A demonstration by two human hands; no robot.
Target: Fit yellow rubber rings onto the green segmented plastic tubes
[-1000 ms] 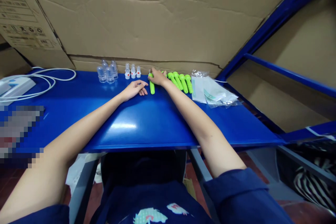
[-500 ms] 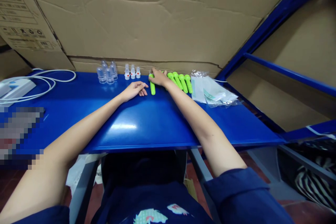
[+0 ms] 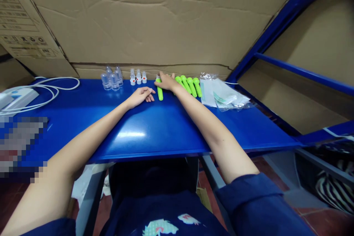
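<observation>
My right hand (image 3: pixel 167 81) reaches over the back of the blue table, its thumb and fingers around the upper end of a bright green flashlight-shaped stick (image 3: pixel 160 93). That stick lies with its narrow end towards me, and its top is partly hidden by the fingers. Several similar green sticks (image 3: pixel 193 86) lie in a row just right of the hand, some partly covered by it. My left hand (image 3: pixel 140 96) rests on the tabletop left of the held stick, fingers loosely bent and apart, holding nothing. Behind it stand three clear-topped white nozzle-like pieces (image 3: pixel 138 77) with red dots.
Several clear plastic cups or caps (image 3: pixel 114 81) stand at the back left. Clear bags with white and green contents (image 3: pixel 224 96) lie at the right. A white cable (image 3: pixel 56 87) and white device (image 3: pixel 20 99) sit far left. Cardboard (image 3: pixel 155 25) walls the table's back (image 3: pixel 166 129).
The view has shifted slightly. Both hands stay in nearly the same place, the right one still at the green stick.
</observation>
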